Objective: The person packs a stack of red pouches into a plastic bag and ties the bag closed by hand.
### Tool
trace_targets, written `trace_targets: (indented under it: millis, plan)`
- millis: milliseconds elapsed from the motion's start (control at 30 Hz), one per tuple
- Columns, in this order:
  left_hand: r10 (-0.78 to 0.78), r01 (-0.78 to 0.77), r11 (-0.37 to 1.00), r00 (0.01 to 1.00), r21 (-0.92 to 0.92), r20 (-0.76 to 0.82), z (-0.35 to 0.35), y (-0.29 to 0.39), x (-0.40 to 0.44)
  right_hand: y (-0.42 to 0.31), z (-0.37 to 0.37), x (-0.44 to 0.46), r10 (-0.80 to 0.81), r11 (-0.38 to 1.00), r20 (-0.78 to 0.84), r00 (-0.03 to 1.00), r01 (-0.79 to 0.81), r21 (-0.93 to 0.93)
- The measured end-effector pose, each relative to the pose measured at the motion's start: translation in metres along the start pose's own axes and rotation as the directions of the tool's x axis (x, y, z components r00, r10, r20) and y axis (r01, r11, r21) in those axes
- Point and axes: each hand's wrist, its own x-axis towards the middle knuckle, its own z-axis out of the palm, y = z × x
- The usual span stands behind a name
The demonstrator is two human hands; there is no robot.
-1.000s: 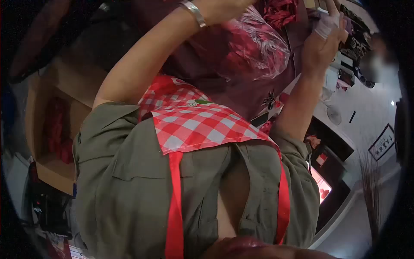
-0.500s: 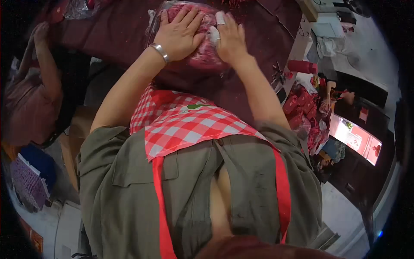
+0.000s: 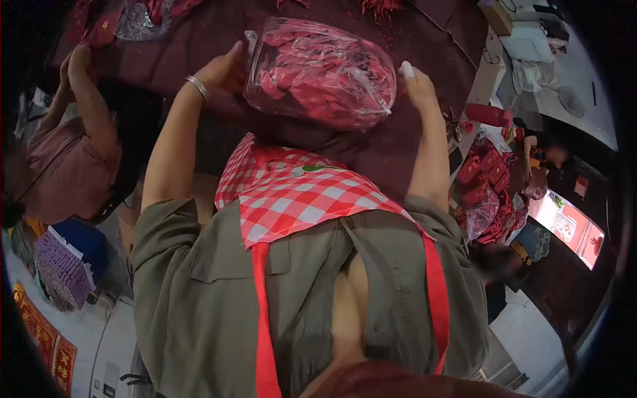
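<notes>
A clear plastic bag [image 3: 325,74] packed with red items lies on the dark red cloth [image 3: 358,149], its surface wrinkled and shiny. At the bag's left end is my left hand [image 3: 224,70], wearing a silver bracelet, with the thumb raised apart from the other fingers and nothing visible in it. Close to the right end is my right hand [image 3: 418,86], fingers apart, with white tape on a fingertip. A small gap shows between each hand and the bag.
A co-worker [image 3: 76,149] sits at the left, hands near red items and clear plastic [image 3: 142,20]. At the right are a red roll [image 3: 488,115], a pile of red packets [image 3: 488,176] and another person [image 3: 554,156]. Purple and blue bundles [image 3: 63,262] are at lower left.
Half a second ago both hands pressed flat on the bag; they have since parted to its two ends. The bag now lies uncovered. Earlier, both hands were raised, with the bag between them.
</notes>
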Motion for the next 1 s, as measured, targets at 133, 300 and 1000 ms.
trace_targets:
  millis: [133, 300, 1000]
  plan:
    - [-0.083, 0.096, 0.995, 0.923, -0.016, 0.375, 0.014, -0.032, 0.044, 0.027, 0.051, 0.017, 0.184, 0.846, 0.355, 0.916, -0.332, 0.417]
    - [-0.108, 0.155, 0.987, 0.855, -0.052, 0.507, 0.024, -0.011, 0.028, 0.068, 0.092, 0.013, 0.048, 0.689, 0.321, 0.946, -0.265, 0.675]
    - [0.831, -0.765, 0.513, 0.557, -0.390, 0.001, 0.039, 0.030, -0.019, -0.080, 0.058, -0.087, -0.106, 0.485, -0.646, 0.756, 0.606, 0.630]
